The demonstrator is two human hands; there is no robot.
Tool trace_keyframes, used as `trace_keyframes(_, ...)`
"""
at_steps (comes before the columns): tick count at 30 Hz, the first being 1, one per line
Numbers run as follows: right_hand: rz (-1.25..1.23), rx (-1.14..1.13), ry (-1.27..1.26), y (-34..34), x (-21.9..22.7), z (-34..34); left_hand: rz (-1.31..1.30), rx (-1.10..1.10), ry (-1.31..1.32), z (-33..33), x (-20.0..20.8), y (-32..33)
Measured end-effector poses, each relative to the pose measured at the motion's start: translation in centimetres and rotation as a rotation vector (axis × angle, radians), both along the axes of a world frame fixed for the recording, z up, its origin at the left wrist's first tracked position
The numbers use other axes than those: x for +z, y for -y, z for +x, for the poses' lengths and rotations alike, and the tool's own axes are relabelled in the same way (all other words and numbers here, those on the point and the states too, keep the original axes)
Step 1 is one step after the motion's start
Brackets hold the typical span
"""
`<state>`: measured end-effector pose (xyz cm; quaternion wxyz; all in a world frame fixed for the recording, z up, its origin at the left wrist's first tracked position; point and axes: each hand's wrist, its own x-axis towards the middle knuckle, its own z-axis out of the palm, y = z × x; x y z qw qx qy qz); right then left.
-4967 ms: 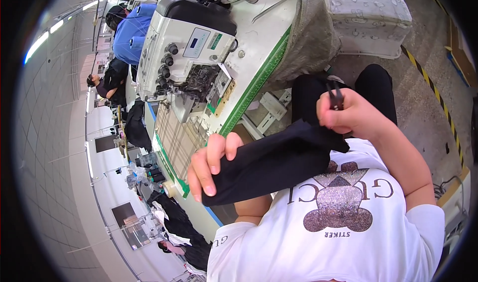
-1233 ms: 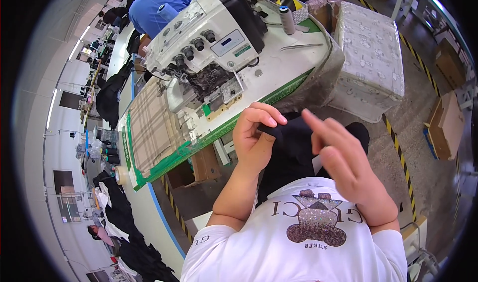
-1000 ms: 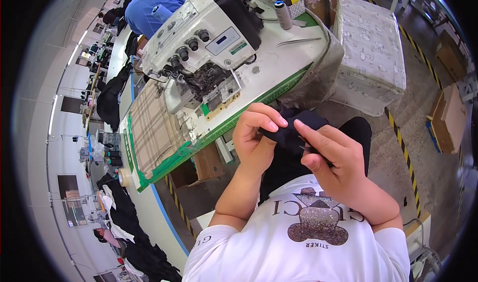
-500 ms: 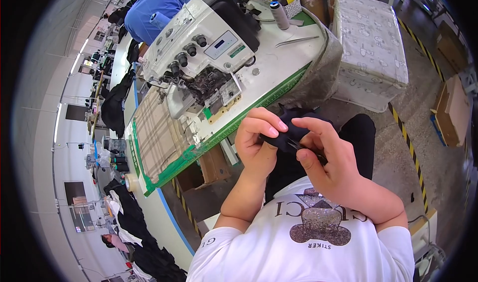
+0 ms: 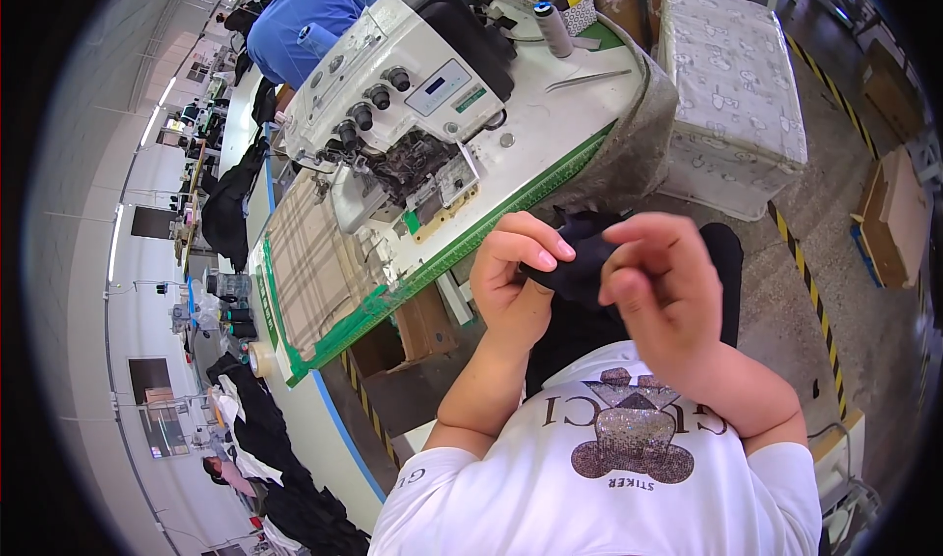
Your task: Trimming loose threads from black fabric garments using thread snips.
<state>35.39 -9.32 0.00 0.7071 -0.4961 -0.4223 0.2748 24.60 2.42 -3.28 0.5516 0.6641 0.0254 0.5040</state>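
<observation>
In front of my lap my left hand (image 5: 513, 271) pinches a piece of black cloth (image 5: 580, 261), its thumb underneath and its fingers on top. The cloth is bunched, and its folds are hard to make out against my dark trousers. Close by on the right, my right hand (image 5: 670, 296) is raised with its fingers curled inward and partly smeared by motion. Whatever lies within its grip is hidden. The right fingertips overlap the cloth's right edge in the picture; whether they touch it I cannot tell.
Ahead stands a white sewing machine (image 5: 393, 104) on a green-edged table (image 5: 550, 178). Metal tweezers (image 5: 589, 80) and a grey thread cone (image 5: 553, 30) rest at its right end. A plastic-covered box (image 5: 732, 84) stands right of the table, an open carton (image 5: 899, 222) farther right.
My right hand has pulled slightly up and right from the cloth. The thin pointed metal tips seen by its fingers are out of sight now. My left hand stays on the cloth.
</observation>
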Motion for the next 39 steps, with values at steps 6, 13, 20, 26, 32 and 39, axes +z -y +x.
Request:
trace_keyframes(6, -0.037, 0.007, 0.073, -0.2, -1.0, 0.9, -0.02, 0.033, -0.022, -0.3, 0.7, 0.1)
trace_keyframes(13, -0.085, -0.196, 0.487, -2.1, -2.1, 0.7, 0.12, 0.308, -0.383, -1.9, 4.1, 0.6)
trace_keyframes(20, -0.223, -0.43, 0.735, -3.7, -3.8, 4.2, -0.189, 0.296, -0.843, -3.5, 6.5, -1.2)
trace_keyframes(26, -0.353, -0.41, 0.619, -3.6, -4.4, 6.0, -0.415, 0.062, -0.824, -6.3, 6.0, -3.3)
trace_keyframes(32, -0.399, -0.368, 0.468, -2.9, -5.3, 8.4, -0.602, 0.067, -0.582, -8.0, 6.4, -2.8)
trace_keyframes(39, -0.425, -0.362, 0.495, -0.3, -9.1, 13.1, -0.724, -0.231, -0.379, -10.7, 7.2, -3.7)
